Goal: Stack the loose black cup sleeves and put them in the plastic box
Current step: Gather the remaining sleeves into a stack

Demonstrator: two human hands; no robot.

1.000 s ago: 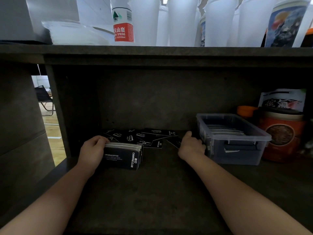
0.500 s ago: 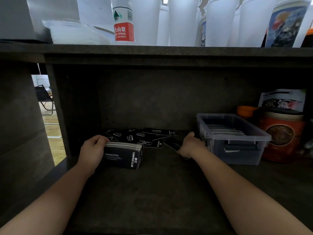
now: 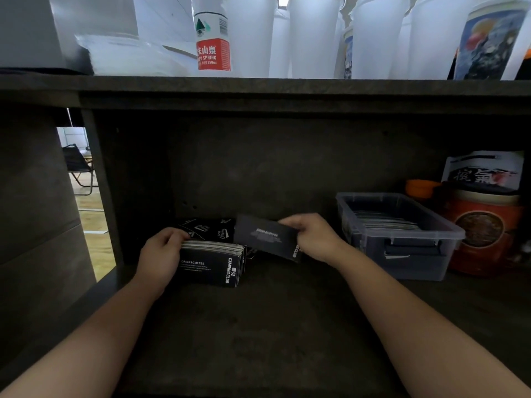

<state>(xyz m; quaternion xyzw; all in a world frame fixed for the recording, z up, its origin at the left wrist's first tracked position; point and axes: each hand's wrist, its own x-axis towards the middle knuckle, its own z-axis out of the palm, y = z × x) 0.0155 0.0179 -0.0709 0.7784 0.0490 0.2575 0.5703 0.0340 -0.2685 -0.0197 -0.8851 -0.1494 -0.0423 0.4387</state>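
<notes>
Left hand [image 3: 161,254] fingers curled round sleeve stack [image 3: 212,264]; right hand [image 3: 314,235] pinches one loose sleeve [image 3: 265,238] beside plastic box [image 3: 402,254].

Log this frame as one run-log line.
left hand: holds sleeve stack on edge on shelf | right hand: pinches one sleeve, raised beside stack | loose sleeves: behind stack | plastic box: part-filled

two bare forearms, no sleeves, left grip [image 3: 161,255] & right grip [image 3: 316,237] ungloved
</notes>
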